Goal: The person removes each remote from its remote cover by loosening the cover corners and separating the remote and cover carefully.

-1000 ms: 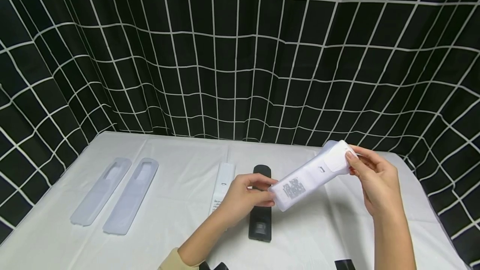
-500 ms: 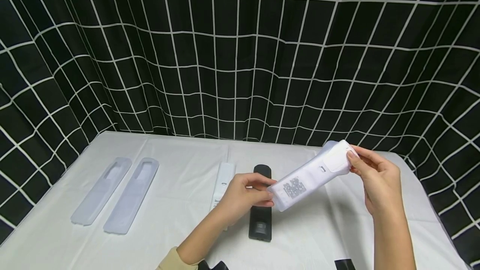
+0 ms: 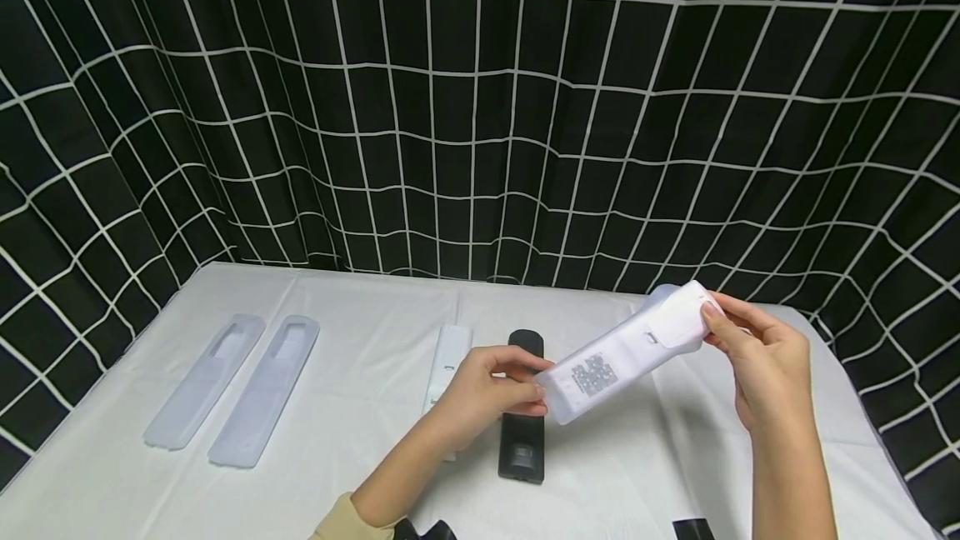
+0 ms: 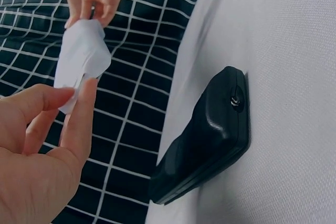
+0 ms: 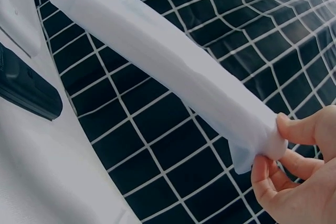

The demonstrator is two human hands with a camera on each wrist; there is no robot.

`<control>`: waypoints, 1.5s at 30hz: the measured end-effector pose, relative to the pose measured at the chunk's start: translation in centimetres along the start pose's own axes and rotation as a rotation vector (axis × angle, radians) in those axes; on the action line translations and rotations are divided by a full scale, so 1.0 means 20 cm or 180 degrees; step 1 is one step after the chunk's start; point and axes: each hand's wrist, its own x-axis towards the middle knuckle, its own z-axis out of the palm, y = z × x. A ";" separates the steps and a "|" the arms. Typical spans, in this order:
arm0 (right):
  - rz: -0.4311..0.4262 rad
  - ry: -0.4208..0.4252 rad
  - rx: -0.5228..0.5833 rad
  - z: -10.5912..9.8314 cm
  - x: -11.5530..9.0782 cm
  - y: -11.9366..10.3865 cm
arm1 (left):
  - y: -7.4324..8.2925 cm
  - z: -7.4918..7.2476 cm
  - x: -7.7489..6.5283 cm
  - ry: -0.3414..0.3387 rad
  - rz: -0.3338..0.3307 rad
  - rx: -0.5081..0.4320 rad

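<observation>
A white remote control (image 3: 671, 319) is held up over the table, its back with the label facing up. A translucent cover (image 3: 558, 402) wraps its lower part, and a loose flap of the cover shows behind its upper end, also visible in the right wrist view as a flap (image 5: 241, 157). My left hand (image 3: 491, 390) pinches the cover's lower left end between thumb and fingers. My right hand (image 3: 765, 361) pinches the remote's upper right end, thumb on its back. In the left wrist view, my left fingers (image 4: 79, 124) grip the cover's near end.
Under my left hand lies a black remote control (image 3: 521, 457). Beside it a second white remote (image 3: 450, 348) lies partly hidden by that hand. Two translucent covers, one outer (image 3: 202, 382) and one inner (image 3: 262, 394), rest at the left of the white-covered table (image 3: 360, 440). A black gridded curtain (image 3: 450, 107) surrounds it.
My right hand and the remote's upper end have shifted slightly to the right. The left hand keeps its pinch nearly in place.
</observation>
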 end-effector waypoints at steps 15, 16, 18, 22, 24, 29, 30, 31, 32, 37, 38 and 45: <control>-0.0038 -0.0006 0.0206 -0.02 0.00 0.00 | 0.01 -0.02 -0.01 -0.0120 -0.0042 0.0040; -0.0030 0.0007 0.0199 -0.02 0.00 0.00 | 0.01 -0.03 -0.01 -0.0123 -0.0042 0.0046; 0.0002 0.0038 0.0196 -0.01 0.00 0.00 | 0.02 -0.03 -0.01 -0.0127 -0.0046 0.0062; 0.0026 0.0070 0.0154 -0.02 0.00 -0.01 | 0.03 -0.03 -0.01 -0.0131 -0.0065 0.0103; 0.0023 0.0068 0.0168 -0.02 0.00 -0.01 | 0.03 -0.03 -0.02 -0.0132 -0.0080 0.0118; 0.0004 0.0024 0.0220 -0.03 0.00 -0.01 | 0.04 -0.03 -0.01 -0.0142 -0.0108 0.0152; 0.0001 0.0012 0.0235 -0.03 0.00 -0.01 | 0.04 -0.03 -0.01 -0.0148 -0.0110 0.0156; -0.0003 -0.0002 0.0243 -0.03 0.00 -0.01 | 0.04 -0.03 -0.02 -0.0153 -0.0113 0.0162; -0.0008 -0.0012 0.0254 -0.03 0.00 -0.01 | 0.04 -0.03 -0.02 -0.0158 -0.0111 0.0161; -0.0004 -0.0015 0.0255 -0.04 0.00 -0.01 | 0.04 -0.03 -0.02 -0.0188 -0.0127 0.0159; 0.0005 0.0001 0.0238 -0.04 0.00 -0.01 | 0.04 -0.04 -0.02 -0.0192 -0.0134 0.0160; 0.0043 0.0073 0.0164 -0.04 0.00 -0.02 | 0.05 -0.04 -0.03 -0.0226 -0.0169 0.0191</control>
